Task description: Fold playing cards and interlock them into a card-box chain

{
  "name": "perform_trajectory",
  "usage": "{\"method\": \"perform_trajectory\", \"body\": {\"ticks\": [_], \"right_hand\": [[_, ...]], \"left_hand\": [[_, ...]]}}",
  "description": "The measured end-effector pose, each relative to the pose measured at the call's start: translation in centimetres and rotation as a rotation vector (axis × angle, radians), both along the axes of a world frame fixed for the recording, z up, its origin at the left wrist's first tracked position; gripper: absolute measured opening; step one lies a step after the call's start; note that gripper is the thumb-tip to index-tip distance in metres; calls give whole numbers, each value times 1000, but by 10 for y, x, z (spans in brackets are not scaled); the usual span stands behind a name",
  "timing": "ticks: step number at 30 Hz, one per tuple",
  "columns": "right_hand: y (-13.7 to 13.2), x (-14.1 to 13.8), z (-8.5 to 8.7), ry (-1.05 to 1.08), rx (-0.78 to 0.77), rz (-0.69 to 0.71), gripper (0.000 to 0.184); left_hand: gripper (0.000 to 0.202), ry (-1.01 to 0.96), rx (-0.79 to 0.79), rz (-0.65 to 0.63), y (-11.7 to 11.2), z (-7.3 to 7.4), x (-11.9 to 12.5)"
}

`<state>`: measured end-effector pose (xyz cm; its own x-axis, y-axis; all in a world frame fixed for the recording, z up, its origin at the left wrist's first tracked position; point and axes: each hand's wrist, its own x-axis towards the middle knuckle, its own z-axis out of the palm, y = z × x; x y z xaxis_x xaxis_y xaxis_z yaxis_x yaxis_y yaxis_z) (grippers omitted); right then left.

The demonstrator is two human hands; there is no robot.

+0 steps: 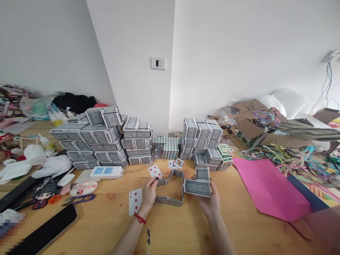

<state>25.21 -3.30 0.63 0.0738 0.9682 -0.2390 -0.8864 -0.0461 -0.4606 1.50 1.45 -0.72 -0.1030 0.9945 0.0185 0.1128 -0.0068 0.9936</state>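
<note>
So the setup is a wooden table [106, 219] totally buried in card stuff. The left hand [150, 193] is curled around the left wall of an open square card frame [172, 202], basically a strip of folded grey-backed playing cards bent into a box shape with one side open. The fingertips [156, 179] pinch that wall from the outside. There's a red string bracelet [140, 218] on that wrist.

The right hand [211, 202] is closed around a card block [198, 187], held from underneath, and the block sits right against the frame's right wall, touching it as far as I can tell. A smaller card cube [202, 173] stands just behind the block.

Both frame and block are near the front middle of the table, right in front of the person.

Two loose diamond cards lie face up: one [135, 201] just left of the left hand, another [154, 171] just behind it. A few more small cards [176, 164] sit further back.

Behind all that are big stacks of the same card blocks [103, 141], left and right of the wall corner. A white power strip [106, 172] and scissors [79, 199] are off left, a black phone [50, 230] sits bottom left, and a pink paper sheet [268, 191] lies off right.
</note>
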Motion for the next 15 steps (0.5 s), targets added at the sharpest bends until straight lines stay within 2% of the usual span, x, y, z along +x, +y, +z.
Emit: {"method": "perform_trajectory", "body": {"ticks": [4, 8, 12, 15], "right_hand": [[5, 0, 16, -167, 15, -45, 27], [4, -12, 44, -496, 62, -96, 25], [-1, -40, 72, -921, 260, -11, 30], [-1, -62, 77, -1242, 398, 28, 32]], "left_hand": [[35, -46, 14, 28, -4, 1, -1], [38, -269, 17, 2, -5, 0, -9], [37, -553, -53, 18, -4, -6, -17], [34, -670, -84, 24, -4, -7, -19]]}}
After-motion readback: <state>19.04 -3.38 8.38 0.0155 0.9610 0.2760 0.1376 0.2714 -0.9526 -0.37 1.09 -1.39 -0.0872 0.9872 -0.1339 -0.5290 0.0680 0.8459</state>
